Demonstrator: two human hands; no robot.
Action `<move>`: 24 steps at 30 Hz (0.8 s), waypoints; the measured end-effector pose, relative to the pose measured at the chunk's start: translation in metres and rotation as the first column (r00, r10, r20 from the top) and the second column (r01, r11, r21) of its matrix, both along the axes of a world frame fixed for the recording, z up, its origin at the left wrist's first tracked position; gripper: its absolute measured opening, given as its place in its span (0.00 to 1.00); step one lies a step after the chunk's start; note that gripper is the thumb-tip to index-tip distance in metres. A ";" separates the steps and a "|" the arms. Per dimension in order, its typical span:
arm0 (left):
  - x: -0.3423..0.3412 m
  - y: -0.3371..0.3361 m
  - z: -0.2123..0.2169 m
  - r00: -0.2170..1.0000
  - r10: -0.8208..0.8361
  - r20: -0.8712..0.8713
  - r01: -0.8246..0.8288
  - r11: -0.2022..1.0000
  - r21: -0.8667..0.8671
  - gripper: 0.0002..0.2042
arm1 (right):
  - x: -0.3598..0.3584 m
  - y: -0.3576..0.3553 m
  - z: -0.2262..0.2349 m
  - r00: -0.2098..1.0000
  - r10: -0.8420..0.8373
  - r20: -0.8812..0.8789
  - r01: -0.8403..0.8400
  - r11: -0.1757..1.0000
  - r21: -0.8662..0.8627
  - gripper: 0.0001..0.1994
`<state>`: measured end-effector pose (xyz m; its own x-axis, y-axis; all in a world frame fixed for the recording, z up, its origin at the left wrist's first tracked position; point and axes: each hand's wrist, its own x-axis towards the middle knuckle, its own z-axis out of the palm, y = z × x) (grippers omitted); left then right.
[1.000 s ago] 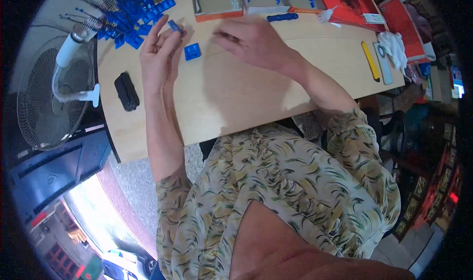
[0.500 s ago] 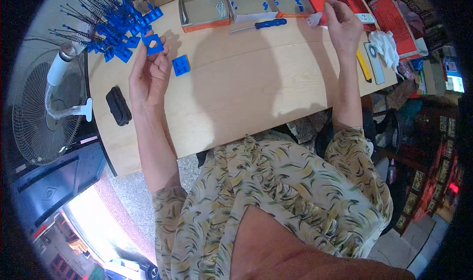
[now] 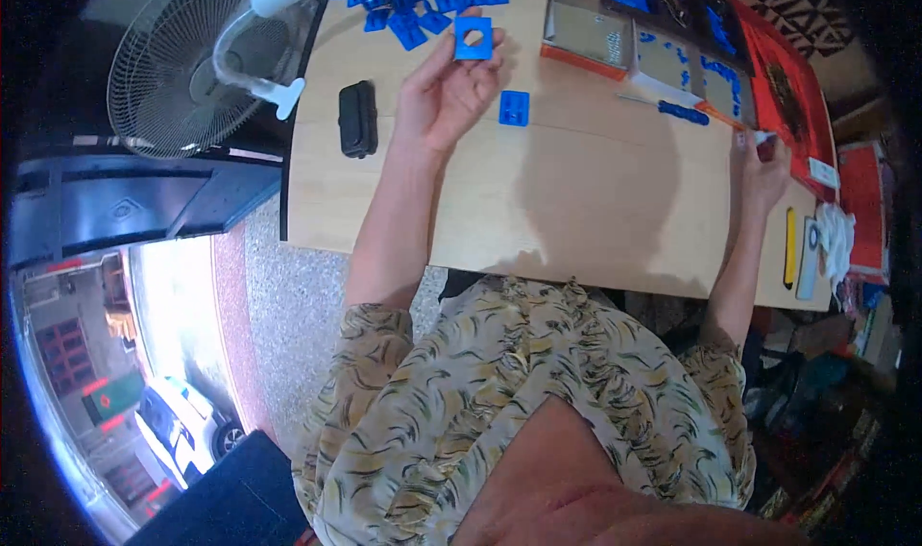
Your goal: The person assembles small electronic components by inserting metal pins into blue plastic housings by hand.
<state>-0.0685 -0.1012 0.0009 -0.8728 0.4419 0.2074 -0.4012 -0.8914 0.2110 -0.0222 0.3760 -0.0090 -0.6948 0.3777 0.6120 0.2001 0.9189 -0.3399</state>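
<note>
Left hand (image 3: 447, 95) fingers pinching blue square frame (image 3: 473, 39) at fingertips above table (image 3: 576, 210), second blue piece (image 3: 514, 107) just beside, right hand (image 3: 764, 167) closed on small white item (image 3: 764, 138)

couple of open cardboard boxes (image 3: 594, 35) with orange edges sit at the far side of the bench (image 3: 595, 210), and a flat red package (image 3: 869, 205) with a white label (image 3: 823, 172) lies far right.
</note>
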 end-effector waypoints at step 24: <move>0.001 0.006 0.003 0.997 -0.036 -0.065 0.038 0.999 0.022 0.23 | 0.010 -0.103 0.089 0.765 0.595 -0.246 -0.543 0.392 -0.742 0.24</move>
<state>-0.0671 -0.0948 0.0043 -0.8405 0.4678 0.2732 -0.4200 -0.8812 0.2168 -0.0124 0.2732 0.0804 -0.9483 0.1638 0.2720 -0.2288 0.2412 -0.9431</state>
